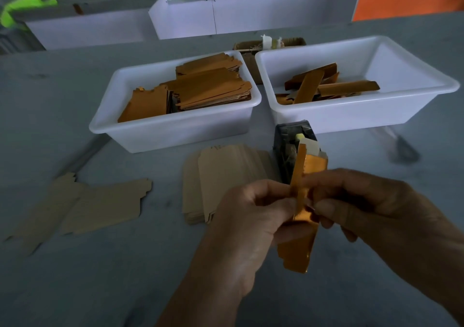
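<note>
Left hand (pixel 253 208), right hand (pixel 356 201): glossy orange card carton blank (pixel 297 251) is pinched by both, part-folded. Few folded cartons (pixel 349 88) are binned; stacked flat blanks (pixel 213 88) judged mostly outstanding.

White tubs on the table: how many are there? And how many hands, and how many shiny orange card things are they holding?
White rectangular plastic tubs: 2
Bare hands: 2, the left hand and the right hand
Shiny orange folded card carton, pinched by both hands: 1
Total: 5
</note>
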### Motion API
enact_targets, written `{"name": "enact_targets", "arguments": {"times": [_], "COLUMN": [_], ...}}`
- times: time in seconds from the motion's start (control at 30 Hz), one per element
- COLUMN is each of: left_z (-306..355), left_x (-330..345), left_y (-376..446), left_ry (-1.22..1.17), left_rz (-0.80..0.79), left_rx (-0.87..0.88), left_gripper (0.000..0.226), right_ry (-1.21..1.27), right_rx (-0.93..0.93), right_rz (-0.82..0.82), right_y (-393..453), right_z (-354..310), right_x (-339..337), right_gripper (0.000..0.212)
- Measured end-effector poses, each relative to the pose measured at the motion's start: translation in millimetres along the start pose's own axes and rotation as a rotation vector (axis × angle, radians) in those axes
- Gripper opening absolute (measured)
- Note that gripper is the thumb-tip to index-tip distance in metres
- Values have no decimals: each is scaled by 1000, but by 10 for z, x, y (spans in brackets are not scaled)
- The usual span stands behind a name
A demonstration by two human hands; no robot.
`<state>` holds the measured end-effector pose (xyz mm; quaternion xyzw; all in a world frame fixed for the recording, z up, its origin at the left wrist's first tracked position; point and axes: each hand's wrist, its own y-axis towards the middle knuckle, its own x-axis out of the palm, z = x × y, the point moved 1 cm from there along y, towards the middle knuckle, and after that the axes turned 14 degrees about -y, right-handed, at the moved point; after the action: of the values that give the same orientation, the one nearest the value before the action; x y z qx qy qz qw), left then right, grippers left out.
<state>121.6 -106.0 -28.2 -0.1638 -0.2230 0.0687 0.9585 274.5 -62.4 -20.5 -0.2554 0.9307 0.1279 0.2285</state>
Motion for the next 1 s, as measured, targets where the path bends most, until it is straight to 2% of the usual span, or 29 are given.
{"name": "enact_targets", "arguments": {"times": [0.1, 0.27, 0.53, 0.77, 0.9, 1.0], "left_z": [11, 36, 6, 21, -8, -28], "left_x": [14, 33, 57, -1, -9, 3], "left_y": [-3, -17, -43, -41, -49, -53], "left_ry": [11, 75, 139, 80, 110, 158], "left_rz": [65, 53, 20, -57, -19, 1], "left_rx": [28, 54, 83, -13, 30, 88], "left_gripper": [7, 2, 9, 12, 13, 13], "right_ry": [-25, -87, -187, -329, -396, -438], "right_rx": [34, 107, 172, 177, 171, 149], "right_rz": [-6, 44, 79, 85, 106, 143], "right_y": [19, 32, 37, 22, 18, -5], "right_z": [30, 38, -22, -28, -48, -66], "right_x": [-10, 11, 83, 104, 128, 143], "right_gripper": [47, 60, 66, 60, 65, 60]}}
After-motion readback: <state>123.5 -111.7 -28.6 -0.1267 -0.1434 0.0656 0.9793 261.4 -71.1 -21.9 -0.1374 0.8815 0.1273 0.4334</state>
